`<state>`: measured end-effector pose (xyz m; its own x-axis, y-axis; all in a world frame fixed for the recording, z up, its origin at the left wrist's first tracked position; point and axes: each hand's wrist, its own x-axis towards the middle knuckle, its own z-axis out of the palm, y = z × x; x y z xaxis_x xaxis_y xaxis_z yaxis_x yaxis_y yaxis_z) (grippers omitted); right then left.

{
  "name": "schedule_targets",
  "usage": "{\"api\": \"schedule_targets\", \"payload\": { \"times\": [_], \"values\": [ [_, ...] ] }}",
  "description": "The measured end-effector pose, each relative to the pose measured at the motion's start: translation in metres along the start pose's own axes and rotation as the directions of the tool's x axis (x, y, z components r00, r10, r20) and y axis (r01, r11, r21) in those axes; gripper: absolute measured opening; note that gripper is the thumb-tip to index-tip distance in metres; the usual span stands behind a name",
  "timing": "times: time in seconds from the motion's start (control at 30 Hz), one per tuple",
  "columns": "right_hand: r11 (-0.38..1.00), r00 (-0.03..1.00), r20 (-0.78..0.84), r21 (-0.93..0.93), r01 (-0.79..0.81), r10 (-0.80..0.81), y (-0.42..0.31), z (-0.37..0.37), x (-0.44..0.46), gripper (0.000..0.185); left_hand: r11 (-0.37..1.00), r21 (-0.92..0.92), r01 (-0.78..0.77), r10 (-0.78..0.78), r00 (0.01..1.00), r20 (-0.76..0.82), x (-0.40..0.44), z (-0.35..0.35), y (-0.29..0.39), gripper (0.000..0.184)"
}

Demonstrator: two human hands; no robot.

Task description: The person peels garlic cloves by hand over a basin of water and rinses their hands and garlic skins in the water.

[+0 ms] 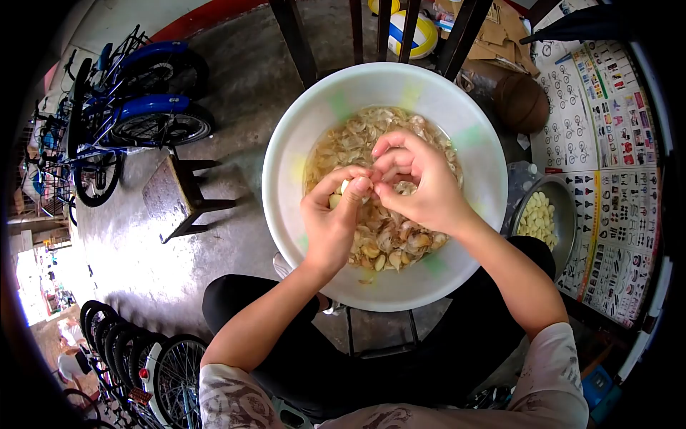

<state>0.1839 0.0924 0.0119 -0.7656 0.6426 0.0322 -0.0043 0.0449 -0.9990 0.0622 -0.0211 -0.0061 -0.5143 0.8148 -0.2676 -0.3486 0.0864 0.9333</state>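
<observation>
Blue-fendered bicycles (146, 107) at upper left; wooden stool (168, 197) near them, on grey floor (239, 79); other bicycles (153, 375) in row at lower left; dark bars (294, 43) at top, yellow-and-white ball (423, 37) behind them; cardboard (499, 36) and brown ball (522, 104) to right; printed sheets (629, 222) with bicycle pictures along right side; dark umbrella (587, 25) near their top end.

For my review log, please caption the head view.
Left hand holds pale garlic cloves beside right hand, over a white basin of garlic skins; peeled cloves sit in a metal bowl.
</observation>
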Motion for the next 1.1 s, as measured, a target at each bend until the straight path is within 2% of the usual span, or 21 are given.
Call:
{"api": "schedule_targets", "payload": {
  "times": [0.07,0.2,0.27,0.4,0.47,0.5,0.57,0.7,0.77,0.8,0.87,0.9,0.97,1.0,1.03,1.1],
  "values": [
    [0.914,0.966,0.115,0.314,-0.256,0.231,-0.006,-0.004,0.001,0.037,0.983,-0.174,0.060,-0.040,0.992,0.120,0.000,-0.003,0.003,0.015],
    [0.841,0.941,0.215,0.428,-0.330,0.261,-0.004,-0.010,0.002,0.037,0.973,-0.210,0.098,-0.052,0.975,0.216,0.007,-0.010,0.005,0.018],
    [0.872,0.953,0.177,0.389,-0.297,0.245,-0.004,-0.008,0.002,0.034,0.954,-0.248,0.165,-0.095,0.957,0.273,0.007,-0.011,0.007,0.018],
    [0.942,0.979,0.090,0.271,-0.200,0.182,-0.005,-0.002,-0.001,0.034,0.932,-0.278,0.231,-0.153,0.949,0.275,0.008,-0.010,0.010,0.018],
    [0.999,0.997,-0.072,0.022,-0.040,0.042,-0.004,0.000,-0.002,0.031,0.924,-0.270,0.271,-0.211,0.949,0.233,0.007,-0.007,0.012,0.018],
    [0.999,0.996,-0.073,0.023,-0.042,0.044,-0.004,0.001,-0.002,0.031,0.923,-0.270,0.273,-0.213,0.949,0.234,0.007,-0.007,0.011,0.018],
    [0.997,0.994,-0.081,-0.045,0.064,-0.067,-0.003,0.000,0.000,0.024,0.908,-0.285,0.306,-0.250,0.944,0.215,0.007,-0.007,0.011,0.019],
    [1.000,0.999,-0.047,-0.008,0.016,-0.017,-0.007,0.000,-0.002,0.017,0.861,-0.346,0.372,-0.323,0.927,0.191,0.012,-0.010,0.004,0.020],
    [0.995,0.996,-0.057,0.070,-0.066,0.070,-0.006,-0.001,-0.003,0.016,0.909,-0.228,0.350,-0.331,0.936,0.117,0.012,-0.008,0.002,0.021],
    [0.995,0.996,-0.058,0.071,-0.068,0.072,-0.006,-0.003,-0.002,0.016,0.908,-0.227,0.352,-0.333,0.935,0.118,0.011,-0.007,0.002,0.021],
    [0.966,0.976,-0.004,0.142,-0.215,0.218,-0.008,-0.007,0.000,0.016,0.974,-0.045,0.224,-0.221,0.973,0.063,0.008,-0.005,0.004,0.021],
    [0.966,0.976,-0.006,0.143,-0.217,0.220,-0.007,-0.008,-0.001,0.016,0.973,-0.044,0.225,-0.222,0.973,0.065,0.008,-0.005,0.006,0.021],
    [0.940,0.962,-0.015,0.217,-0.262,0.272,-0.007,-0.008,-0.001,0.015,0.979,0.139,0.149,-0.157,0.987,0.045,0.008,-0.005,0.011,0.021],
    [0.940,0.962,-0.016,0.217,-0.262,0.272,-0.007,-0.008,-0.001,0.015,0.979,0.139,0.150,-0.157,0.987,0.045,0.008,-0.003,0.010,0.021],
    [0.936,0.963,-0.012,0.237,-0.260,0.270,-0.007,-0.008,-0.001,0.014,0.965,0.261,-0.010,-0.008,0.998,0.069,0.008,0.000,0.009,0.022],
    [0.931,0.963,-0.008,0.258,-0.257,0.268,-0.007,-0.008,-0.002,0.013,0.912,0.374,-0.168,0.136,0.984,0.111,0.011,0.000,0.005,0.024]
  ]
}}
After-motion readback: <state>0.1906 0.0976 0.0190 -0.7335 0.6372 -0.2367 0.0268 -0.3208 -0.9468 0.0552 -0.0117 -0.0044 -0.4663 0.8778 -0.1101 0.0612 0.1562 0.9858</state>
